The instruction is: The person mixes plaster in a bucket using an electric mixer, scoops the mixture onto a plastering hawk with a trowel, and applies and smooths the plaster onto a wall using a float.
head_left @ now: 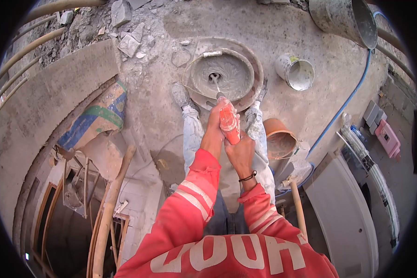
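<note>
A red power drill (229, 121) points away from me, its mixing rod (217, 84) reaching down into grey wet mortar (234, 74). The mortar fills a round bucket (251, 74) with a wire handle, which stands in a wider, shallow basin (259, 65) between my feet. My left hand (214, 126) is closed around the drill's left side, near the front. My right hand (242, 152) is wrapped round the drill's rear end, closer to my body. The rod's lower end is partly hidden in the mortar, where a small hollow shows.
A whitish bucket (301, 74) and an orange bucket (281, 139) lie tipped to the right. A large bucket (345, 21), blue hose (343, 106) and pink case (387, 139) are farther right. Left are rubble (129, 44), a torn sack (95, 113) and wooden poles (110, 213).
</note>
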{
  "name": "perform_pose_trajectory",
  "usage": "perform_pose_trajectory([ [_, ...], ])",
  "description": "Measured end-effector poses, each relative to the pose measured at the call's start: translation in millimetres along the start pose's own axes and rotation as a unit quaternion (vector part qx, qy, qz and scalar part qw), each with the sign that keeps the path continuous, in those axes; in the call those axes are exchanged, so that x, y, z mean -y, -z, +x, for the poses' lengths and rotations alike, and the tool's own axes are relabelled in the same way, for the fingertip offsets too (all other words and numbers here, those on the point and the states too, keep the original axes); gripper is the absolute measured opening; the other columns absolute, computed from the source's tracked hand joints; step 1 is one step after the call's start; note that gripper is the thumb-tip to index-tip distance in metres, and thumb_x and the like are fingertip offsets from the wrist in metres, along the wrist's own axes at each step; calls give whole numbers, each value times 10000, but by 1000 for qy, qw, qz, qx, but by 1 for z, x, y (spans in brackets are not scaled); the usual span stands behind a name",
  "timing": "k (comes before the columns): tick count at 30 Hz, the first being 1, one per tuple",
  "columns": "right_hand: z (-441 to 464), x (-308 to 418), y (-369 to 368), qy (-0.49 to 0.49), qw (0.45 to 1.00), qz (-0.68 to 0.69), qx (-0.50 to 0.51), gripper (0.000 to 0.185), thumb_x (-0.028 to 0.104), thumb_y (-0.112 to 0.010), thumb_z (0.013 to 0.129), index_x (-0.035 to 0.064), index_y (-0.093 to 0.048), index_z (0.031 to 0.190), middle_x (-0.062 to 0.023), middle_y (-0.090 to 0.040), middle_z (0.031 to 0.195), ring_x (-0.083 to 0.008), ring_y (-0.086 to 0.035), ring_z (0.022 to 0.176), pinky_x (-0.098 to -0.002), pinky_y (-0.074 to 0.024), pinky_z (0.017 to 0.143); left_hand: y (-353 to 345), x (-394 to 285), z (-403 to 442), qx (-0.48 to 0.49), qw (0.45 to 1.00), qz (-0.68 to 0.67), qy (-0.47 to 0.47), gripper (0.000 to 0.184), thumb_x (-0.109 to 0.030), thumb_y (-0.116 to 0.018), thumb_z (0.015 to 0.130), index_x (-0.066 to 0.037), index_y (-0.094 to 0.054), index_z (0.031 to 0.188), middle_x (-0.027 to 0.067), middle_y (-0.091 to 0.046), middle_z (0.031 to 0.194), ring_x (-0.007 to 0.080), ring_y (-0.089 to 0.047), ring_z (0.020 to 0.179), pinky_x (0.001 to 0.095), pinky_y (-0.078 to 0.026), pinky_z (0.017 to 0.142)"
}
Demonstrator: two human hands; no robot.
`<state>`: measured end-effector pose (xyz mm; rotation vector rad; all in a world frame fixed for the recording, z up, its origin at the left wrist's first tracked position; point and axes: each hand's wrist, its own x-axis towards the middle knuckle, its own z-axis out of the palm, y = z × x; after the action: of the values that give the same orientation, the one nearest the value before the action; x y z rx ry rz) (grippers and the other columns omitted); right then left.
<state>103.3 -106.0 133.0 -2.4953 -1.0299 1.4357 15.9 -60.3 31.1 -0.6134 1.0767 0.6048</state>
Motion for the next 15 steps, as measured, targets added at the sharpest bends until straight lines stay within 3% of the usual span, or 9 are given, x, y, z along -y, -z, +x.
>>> perform_pose_trajectory([
  [6,8,5,1,32,999,-21,-30,267,186,-732,741,-52,-640,819,-284,-652,723,-477,-652,736,-503,-513,634,-5,-6,6,9,1000,-4,-10,258,-347,-609,925,-96,-581,870,108,-609,757,288,-632,674,424,-548,594],
  [15,18,8,8,5,999,13,-41,266,166,-723,733,-47,-676,885,-266,-669,746,-441,-673,742,-466,-519,675,-20,-2,27,-21,999,24,-8,272,-352,-592,938,-107,-554,825,81,-593,717,283,-615,594,426,-536,521],
])
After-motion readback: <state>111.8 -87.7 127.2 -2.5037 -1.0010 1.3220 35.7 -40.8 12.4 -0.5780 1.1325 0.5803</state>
